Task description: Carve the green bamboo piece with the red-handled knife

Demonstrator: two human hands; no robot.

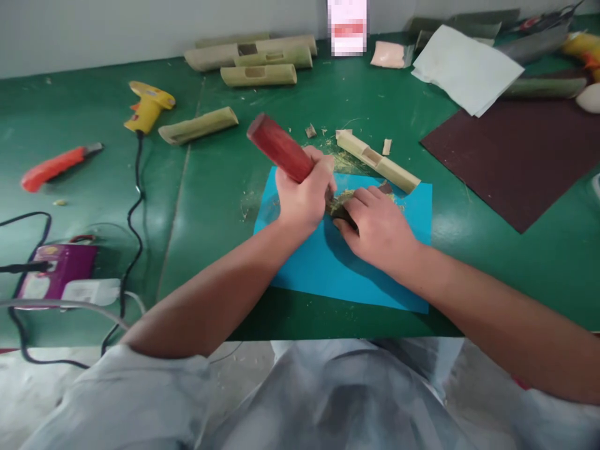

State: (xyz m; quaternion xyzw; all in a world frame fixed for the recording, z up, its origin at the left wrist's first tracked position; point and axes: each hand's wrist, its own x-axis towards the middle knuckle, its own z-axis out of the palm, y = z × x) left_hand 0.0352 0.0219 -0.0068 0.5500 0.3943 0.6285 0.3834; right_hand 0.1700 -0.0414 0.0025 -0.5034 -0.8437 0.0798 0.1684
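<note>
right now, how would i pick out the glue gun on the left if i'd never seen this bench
Start at the green table and look to its far left part, left of the blue sheet. The glue gun lies just beyond the orange utility knife; it is the only yellow tool there, trailing a black cord.

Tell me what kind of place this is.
Probably a craft workbench for bamboo carving: cut bamboo tubes on a green table, a yellow glue gun, and the left hand gripping a red-handled tool.
</note>
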